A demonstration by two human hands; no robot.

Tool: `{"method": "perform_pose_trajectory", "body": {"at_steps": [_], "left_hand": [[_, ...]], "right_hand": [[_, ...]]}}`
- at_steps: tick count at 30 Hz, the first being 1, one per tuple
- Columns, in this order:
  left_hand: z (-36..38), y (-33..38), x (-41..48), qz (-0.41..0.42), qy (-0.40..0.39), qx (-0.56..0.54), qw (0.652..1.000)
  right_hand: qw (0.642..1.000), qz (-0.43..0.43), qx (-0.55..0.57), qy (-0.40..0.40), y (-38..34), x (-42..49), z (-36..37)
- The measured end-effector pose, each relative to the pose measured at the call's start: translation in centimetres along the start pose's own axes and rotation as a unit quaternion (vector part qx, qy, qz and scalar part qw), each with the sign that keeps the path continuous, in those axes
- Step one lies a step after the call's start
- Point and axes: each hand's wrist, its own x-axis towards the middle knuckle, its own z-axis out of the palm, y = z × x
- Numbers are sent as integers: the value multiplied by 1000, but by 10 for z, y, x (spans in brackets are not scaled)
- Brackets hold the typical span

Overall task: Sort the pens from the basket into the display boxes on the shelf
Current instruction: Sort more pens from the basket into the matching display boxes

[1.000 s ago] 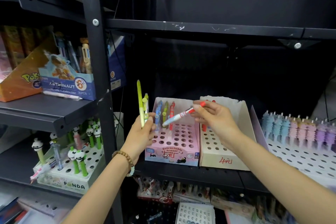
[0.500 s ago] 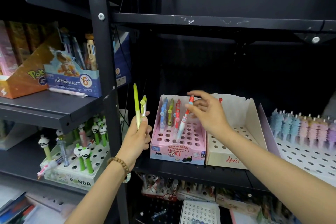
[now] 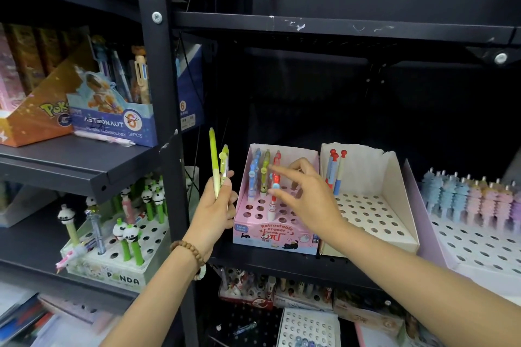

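My left grip (image 3: 217,205) is curled round two green pens (image 3: 214,166) and holds them upright between thumb and fingers. The longer one rises above the shorter one, which has a clip near its top. A beaded bracelet (image 3: 189,251) sits on that wrist.

My right grip (image 3: 304,197) is spread, fingers apart and holding nothing. It hovers over the pink display box (image 3: 270,236), which stands on the shelf (image 3: 282,265) just right of my left grip. By my right fingertips (image 3: 282,170) a red-and-white pen (image 3: 272,205) stands in one of the box's holes. The view is blurred there, so I cannot tell whether a finger touches it. Beside that pen, toward my left grip, a blue pen (image 3: 253,175) and an olive-green pen (image 3: 264,172) stand in the back row.

Right of my right grip, touching the pink box, is a white display box (image 3: 375,205) with red-topped pens (image 3: 334,172) leaning in its back corner. Farther right stands a row of pastel pens (image 3: 465,200). Below and left of my left grip, on a lower shelf, a panda pen box (image 3: 112,270) holds green panda-topped pens.
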Motion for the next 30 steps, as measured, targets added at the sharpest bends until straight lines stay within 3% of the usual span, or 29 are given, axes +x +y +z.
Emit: {"method": "perform_pose_trajectory", "body": {"at_steps": [6,10,14,21,27,30], "left_hand": [[-3,3,0,-8,-5,-12,1000],[-4,7,-3,4,-48,-30,998],[-2,12,-6,27,-82,-15,996],[1,18,-3,58,-95,52,992],[-10,13,9,67,-8,103,992],[-13,8,13,51,10,80,995]], "right_hand": [[997,-3,-54,-46,-3,-1,-4],[990,63,123,-16,-22,17,-19],[935,140,318,-66,-46,37,-30],[895,183,394,-105,-58,51,-35],[940,157,303,-14,-41,76,-56],[966,124,225,-28,-30,80,-51]]}}
